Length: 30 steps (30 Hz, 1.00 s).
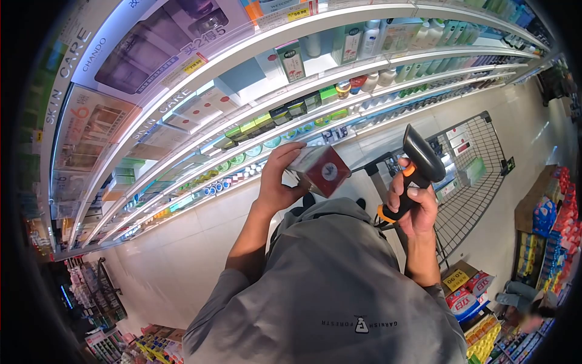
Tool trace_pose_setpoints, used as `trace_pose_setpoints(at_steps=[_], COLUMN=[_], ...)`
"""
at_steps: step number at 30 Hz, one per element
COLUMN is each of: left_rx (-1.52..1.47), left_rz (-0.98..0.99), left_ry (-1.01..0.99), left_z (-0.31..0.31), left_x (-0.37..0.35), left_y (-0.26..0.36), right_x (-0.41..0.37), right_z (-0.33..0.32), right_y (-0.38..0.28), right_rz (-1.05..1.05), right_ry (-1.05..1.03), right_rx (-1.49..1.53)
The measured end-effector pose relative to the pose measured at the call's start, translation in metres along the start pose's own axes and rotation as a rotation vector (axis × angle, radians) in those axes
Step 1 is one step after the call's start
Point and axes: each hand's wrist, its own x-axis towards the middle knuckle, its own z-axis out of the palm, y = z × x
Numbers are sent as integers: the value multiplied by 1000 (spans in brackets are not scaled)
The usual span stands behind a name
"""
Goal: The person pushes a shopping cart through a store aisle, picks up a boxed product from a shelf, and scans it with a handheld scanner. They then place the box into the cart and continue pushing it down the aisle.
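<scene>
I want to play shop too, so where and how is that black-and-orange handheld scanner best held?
Probably hold the black-and-orange handheld scanner by its narrow black handle, coming from the near right, as the right hand does. The handle looks slim enough for fingers to wrap round, and the bulky black head sits at its far end, away from the palm.

Brightly lit white shelves (364,16), pale floor (182,267)

A box (321,168) in the left hand (280,181), a scanner (422,159) in the right hand (418,205).
The tilted box's dark red end bears a pale round emblem (330,171); the scanner is black and orange, head up.
</scene>
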Motion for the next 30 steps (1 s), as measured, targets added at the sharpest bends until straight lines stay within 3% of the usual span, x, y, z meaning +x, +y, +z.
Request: trace_pose_setpoints(at_steps=[5,14,22,30], left_rx=[322,632,568,552], left_rz=[242,251,270,264], left_ry=[92,138,209,209], left_z=[0,-7,-3,-4], left_x=[10,3,3,2], left_y=[2,2,-1,-4], right_x=[0,0,3,4], right_z=[0,3,7,10], right_y=[2,5,16,17], right_rz=[-4,-14,-69,-48], right_ry=[6,26,95,81], right_rx=[-50,-110,-262,-177])
